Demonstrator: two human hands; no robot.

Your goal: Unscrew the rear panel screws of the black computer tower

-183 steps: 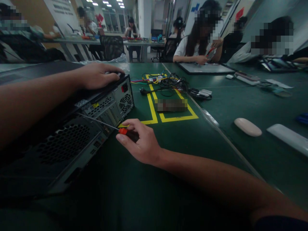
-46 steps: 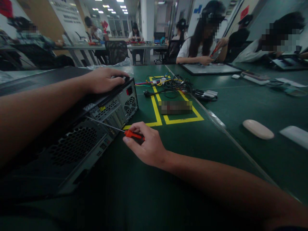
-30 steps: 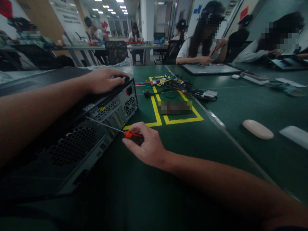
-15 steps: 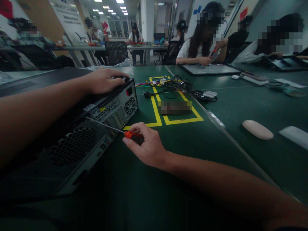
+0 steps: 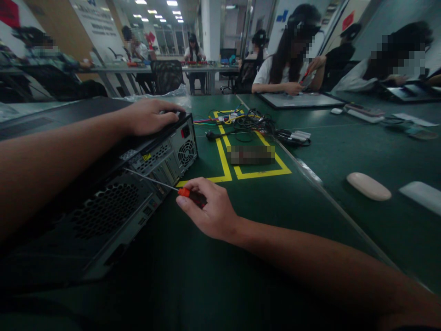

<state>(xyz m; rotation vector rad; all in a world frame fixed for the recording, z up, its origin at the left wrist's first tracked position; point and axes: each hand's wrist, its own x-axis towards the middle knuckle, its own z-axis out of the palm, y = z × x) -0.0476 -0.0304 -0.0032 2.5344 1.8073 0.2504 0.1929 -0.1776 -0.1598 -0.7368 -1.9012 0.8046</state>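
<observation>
A black desktop computer case (image 5: pixel 65 115) lies on the green table at the left, its metal back panel with vents and ports facing right. My left hand (image 5: pixel 155 116) rests flat on the top near the far rear corner, fingers stretched out. In front of the panel, my right hand (image 5: pixel 213 209) is closed around the handle of a screwdriver (image 5: pixel 184 192), orange and dark. Its thin shaft points left, and the tip meets the back panel near its upper edge. A screw at the tip is too small to make out.
Behind the case lies a tangle of cables (image 5: pixel 253 120) with a black plug. A blurred-out dark object (image 5: pixel 251 155) sits inside yellow tape (image 5: pixel 265 174). Toward the right are a pinkish oval object (image 5: pixel 368 185) and a white one (image 5: pixel 422 195). Across the table, a co-worker (image 5: pixel 292 55) handles a flat panel.
Both hands keep their places, the left on the case and the right on the screwdriver. The right hand and the screwdriver handle have shifted very slightly.
</observation>
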